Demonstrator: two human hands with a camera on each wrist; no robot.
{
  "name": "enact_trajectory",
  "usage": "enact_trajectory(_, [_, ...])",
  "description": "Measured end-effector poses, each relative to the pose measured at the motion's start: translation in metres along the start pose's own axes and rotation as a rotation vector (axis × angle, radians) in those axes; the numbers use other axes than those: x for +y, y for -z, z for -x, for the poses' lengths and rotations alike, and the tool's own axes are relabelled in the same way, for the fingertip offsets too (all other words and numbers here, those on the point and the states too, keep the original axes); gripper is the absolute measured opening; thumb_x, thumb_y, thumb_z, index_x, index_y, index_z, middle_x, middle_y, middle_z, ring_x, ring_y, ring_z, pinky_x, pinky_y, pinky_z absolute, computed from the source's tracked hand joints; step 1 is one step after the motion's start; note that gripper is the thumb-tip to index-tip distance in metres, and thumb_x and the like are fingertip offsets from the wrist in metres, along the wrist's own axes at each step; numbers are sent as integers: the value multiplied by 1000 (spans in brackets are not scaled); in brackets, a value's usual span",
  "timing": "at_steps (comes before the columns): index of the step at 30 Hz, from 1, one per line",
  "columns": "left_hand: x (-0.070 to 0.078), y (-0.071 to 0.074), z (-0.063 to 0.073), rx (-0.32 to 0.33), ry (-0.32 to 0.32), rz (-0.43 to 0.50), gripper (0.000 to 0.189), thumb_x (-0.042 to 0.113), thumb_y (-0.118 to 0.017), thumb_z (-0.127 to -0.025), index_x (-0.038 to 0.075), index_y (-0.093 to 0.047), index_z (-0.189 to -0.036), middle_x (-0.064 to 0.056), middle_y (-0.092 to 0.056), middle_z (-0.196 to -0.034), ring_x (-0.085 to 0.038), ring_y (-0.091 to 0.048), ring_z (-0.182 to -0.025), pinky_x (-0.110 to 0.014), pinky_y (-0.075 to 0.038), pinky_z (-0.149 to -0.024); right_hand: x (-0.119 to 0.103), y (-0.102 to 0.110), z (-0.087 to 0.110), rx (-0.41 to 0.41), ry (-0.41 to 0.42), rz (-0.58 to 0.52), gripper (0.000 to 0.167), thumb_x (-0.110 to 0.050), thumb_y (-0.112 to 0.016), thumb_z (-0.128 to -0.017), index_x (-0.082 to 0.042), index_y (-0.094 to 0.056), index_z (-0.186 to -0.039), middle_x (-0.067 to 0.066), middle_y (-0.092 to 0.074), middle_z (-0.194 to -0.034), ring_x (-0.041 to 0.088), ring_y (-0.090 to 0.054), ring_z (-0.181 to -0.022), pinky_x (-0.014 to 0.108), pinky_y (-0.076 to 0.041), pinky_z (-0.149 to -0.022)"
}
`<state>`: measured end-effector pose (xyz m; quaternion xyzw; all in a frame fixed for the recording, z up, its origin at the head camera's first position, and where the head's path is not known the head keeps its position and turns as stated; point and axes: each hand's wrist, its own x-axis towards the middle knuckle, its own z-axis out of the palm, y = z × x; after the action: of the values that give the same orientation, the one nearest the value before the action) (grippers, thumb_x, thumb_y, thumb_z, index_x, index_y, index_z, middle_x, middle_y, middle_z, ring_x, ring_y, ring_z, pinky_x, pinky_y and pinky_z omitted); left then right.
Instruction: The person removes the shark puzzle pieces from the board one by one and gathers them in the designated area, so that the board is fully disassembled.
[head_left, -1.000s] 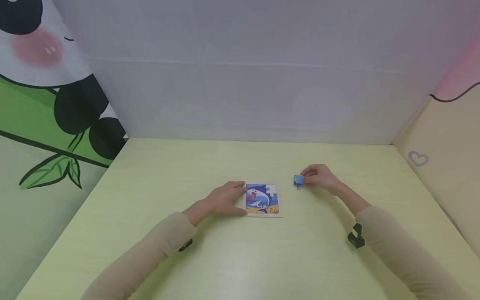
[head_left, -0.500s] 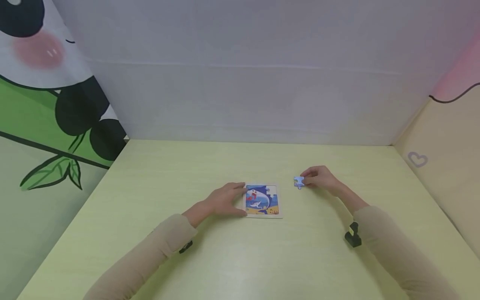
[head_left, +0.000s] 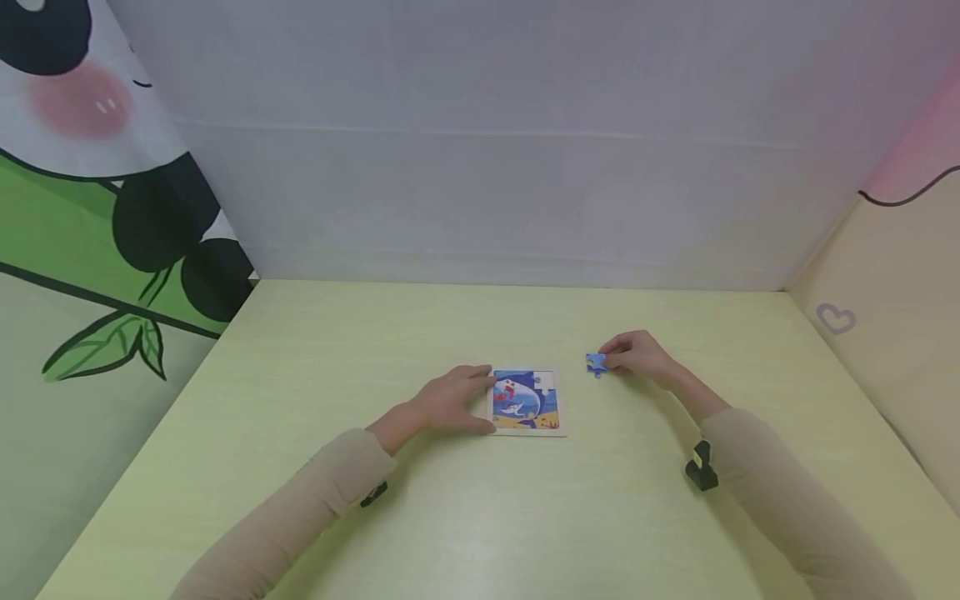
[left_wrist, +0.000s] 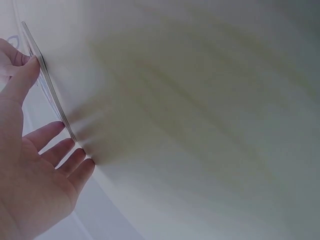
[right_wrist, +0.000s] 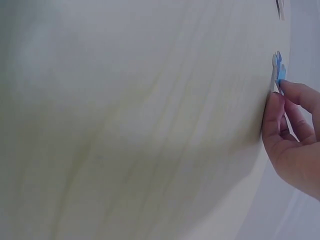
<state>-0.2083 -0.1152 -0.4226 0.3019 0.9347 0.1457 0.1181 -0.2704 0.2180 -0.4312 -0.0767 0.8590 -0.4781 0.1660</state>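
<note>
A square jigsaw puzzle in a pale frame [head_left: 525, 432] lies near the middle of the table, showing a blue and white whale. Its upper right corner has a pale bare patch. My left hand [head_left: 452, 402] rests at the frame's left side, thumb and fingers spread. In the left wrist view, the thumb touches the frame edge [left_wrist: 54, 92] and the fingertips lie along it. To the right of the puzzle, my right hand [head_left: 637, 353] pinches a blue jigsaw piece [head_left: 596, 362] between thumb and fingers. The right wrist view shows this piece [right_wrist: 280, 70] edge-on.
The pale yellow table [head_left: 420, 517] extends to a grey-white back panel [head_left: 480, 200]. A cartoon-printed panel [head_left: 112, 208] stands at the left, a beige panel [head_left: 900, 292] with a heart at the right. Dark wrist cameras [head_left: 702, 468] hang below both sleeves.
The jigsaw piece has tilted slightly in my right fingers, staying about where it was. My right forearm has shifted a little to the left. The left hand keeps its place on the frame.
</note>
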Motion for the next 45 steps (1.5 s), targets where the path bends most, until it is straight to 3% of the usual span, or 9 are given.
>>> enact_trajectory(24, [-2, 0, 1, -1, 4, -3, 75, 47, -68, -75, 8, -43, -135, -9, -31, -145, -28, -28, -132, -44, -29, -104, -3, -3, -1, 24, -1, 33, 30, -7, -61, -83, 11, -58, -107, 15, -61, -93, 10, -56, -70, 21, -51, -65])
enact_trajectory(29, [0, 3, 2, 4, -3, 5, 75, 46, -68, -76, 7, -42, -135, -10, -31, -145, -28, -28, -132, -43, -29, -105, -8, -5, 1, 42, 4, 90, 30, -10, -63, -83, 9, -59, -106, 15, -62, -92, 13, -56, -71, 22, -50, -64])
enact_trajectory(34, [0, 3, 2, 9, -15, 3, 76, 45, -68, -76, 6, -42, -135, -10, -31, -145, -29, -28, -132, -42, -28, -106, -16, -13, -2, 52, 10, 140, 29, -14, -65, -82, 5, -62, -104, 12, -63, -91, 15, -55, -74, 22, -48, -64])
enact_trajectory(45, [1, 2, 0, -6, -28, -2, 76, 46, -67, -76, 5, -42, -135, -10, -32, -144, -31, -28, -132, -45, -28, -105, -43, -51, 1, -18, 49, 79, 25, -12, -67, -80, 3, -64, -99, 10, -65, -86, 15, -59, -68, 29, -53, -63])
